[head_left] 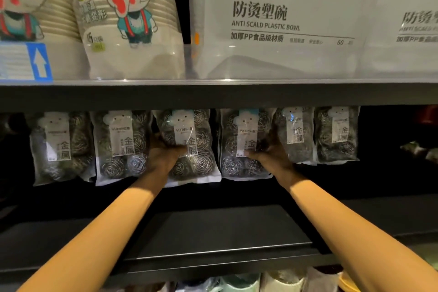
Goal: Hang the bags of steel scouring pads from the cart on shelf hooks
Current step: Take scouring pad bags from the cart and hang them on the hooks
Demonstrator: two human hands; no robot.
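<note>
3rd bag (192,130) from left is gripped at its left edge by left hand (163,155), thumb over front, fingers curled behind; 4th bag (237,140) is pinched likewise at its right edge by right hand (272,156). Both hang w/ long axis vertical under shelf lip (213,95); hooks hidden.

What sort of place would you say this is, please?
Most likely a shop aisle. Identical bags of steel scouring pads hang in a row under a dark shelf; above stand packaged paper cups and bowl packs printed "Anti scald plastic bowl", with a blue arrow label beside them.
</note>
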